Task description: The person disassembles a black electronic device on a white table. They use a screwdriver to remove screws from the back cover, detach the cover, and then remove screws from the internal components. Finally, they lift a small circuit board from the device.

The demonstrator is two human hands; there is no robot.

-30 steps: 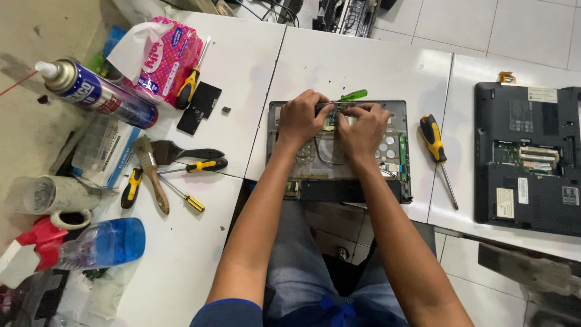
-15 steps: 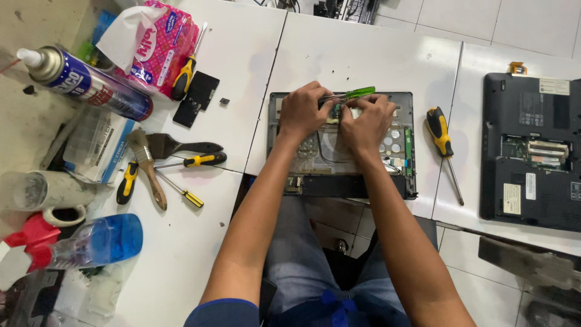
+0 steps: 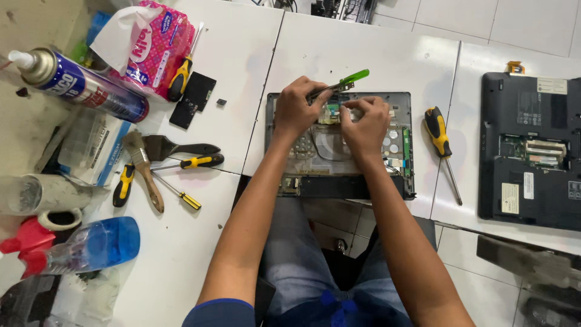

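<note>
Now the left hand (image 3: pixel 295 109) is gripping a green screwdriver (image 3: pixel 340 85), while the right hand (image 3: pixel 365 124) is pinching a part on the laptop base (image 3: pixel 399 181); steady, light pressure seems wise.

White tables (image 3: pixel 357 48) stand pushed edge to edge, dark seams running between their tops; the surfaces are glossy and evenly lit, with soft, short shadows; at the left the white top gives way to a worn, stained grey surface (image 3: pixel 30 127); beyond the far edge and under the tables lies a floor (image 3: pixel 532 24) of large pale tiles with thin grey joints; no wall or window is in view.
</note>
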